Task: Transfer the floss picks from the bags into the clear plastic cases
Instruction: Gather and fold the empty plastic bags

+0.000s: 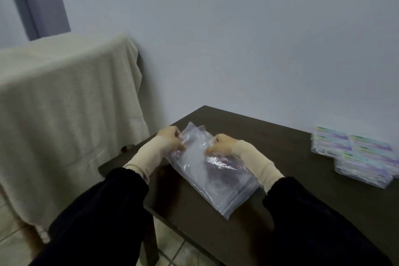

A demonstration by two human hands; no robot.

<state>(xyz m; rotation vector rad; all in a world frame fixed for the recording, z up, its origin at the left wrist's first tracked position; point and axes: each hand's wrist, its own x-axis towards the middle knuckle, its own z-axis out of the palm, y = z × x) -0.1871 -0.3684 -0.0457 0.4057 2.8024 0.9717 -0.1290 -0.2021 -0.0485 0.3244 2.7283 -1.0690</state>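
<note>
A: Bag [212, 176], clear zip type, lies flat on the dark table [302, 157] near its left front edge, slanting from far-left to near-right. Purple mass inside, blurred, probably the floss picks [218, 164]; single picks can't be made out.

B: Hands?

A: Left hand [170, 139] at the bag's far-left end, fingers curled, pinching the plastic edge there. Right hand [219, 144] sits on the bag's upper middle, fingers bent down and gathered on the film, thumb side toward the camera. Whether it's a full grip or just pressing with curled fingers, hard to tell, but the plastic bunches under them.

B: Second bag?

A: Looks like two layers or two bags at the far end, can't separate them.

B: Cases?

A: Stack of clear plastic cases [354, 153] on the right of the table, well apart from the bag, overlapping one another. Labels in purple, teal and green; writing too blurred to read, no brand legible.

B: Anything else?

A: Dark sleeves over cream cuffs on both arms. Cream cloth [64, 103] draped over furniture to the left, grey curtain [36, 0] behind it, pale wall, tiled floor below.
</note>
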